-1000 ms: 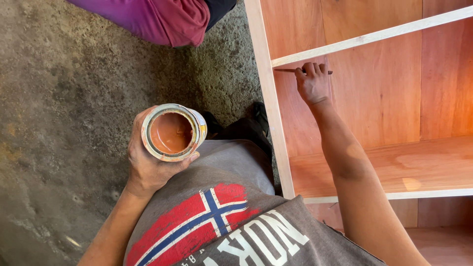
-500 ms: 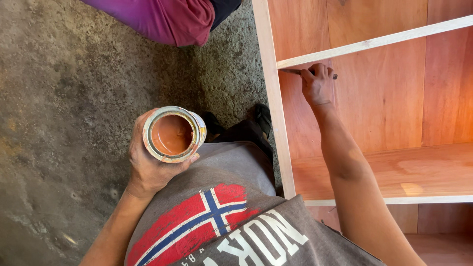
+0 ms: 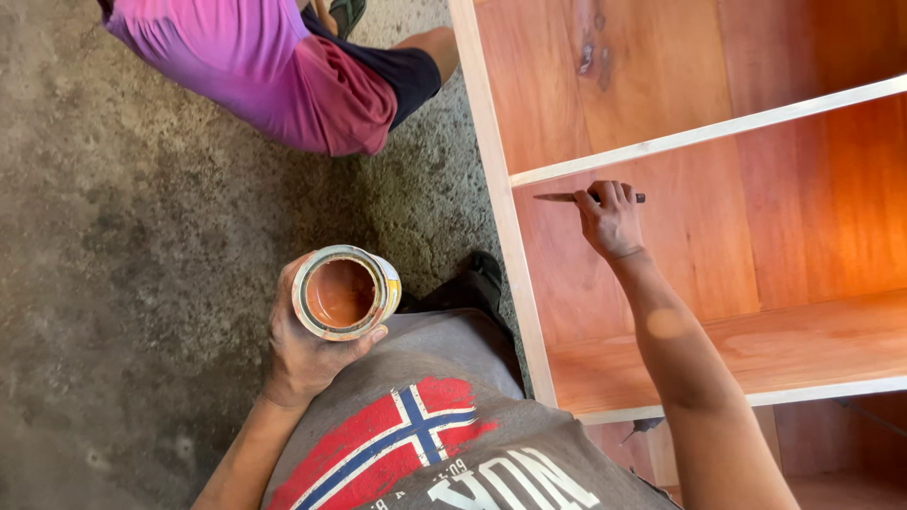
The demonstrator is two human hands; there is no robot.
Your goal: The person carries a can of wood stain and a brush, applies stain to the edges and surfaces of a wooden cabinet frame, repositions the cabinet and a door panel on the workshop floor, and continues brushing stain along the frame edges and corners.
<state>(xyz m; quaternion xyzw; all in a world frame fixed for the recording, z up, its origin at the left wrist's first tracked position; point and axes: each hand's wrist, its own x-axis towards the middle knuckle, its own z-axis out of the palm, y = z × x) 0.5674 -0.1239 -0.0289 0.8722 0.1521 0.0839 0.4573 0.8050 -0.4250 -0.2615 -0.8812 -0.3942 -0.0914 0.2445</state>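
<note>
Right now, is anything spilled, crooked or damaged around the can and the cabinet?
Nothing spilled. The left hand holds the open can tilted toward the camera, its orange-brown contents still inside. The right hand holds a thin tool under the shelf edge. Dark blotches mark the back panel.

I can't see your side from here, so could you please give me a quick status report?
Left hand shut on open can. Right hand shut on brush inside wooden shelf unit. Another person crouched nearby, apart.
</note>
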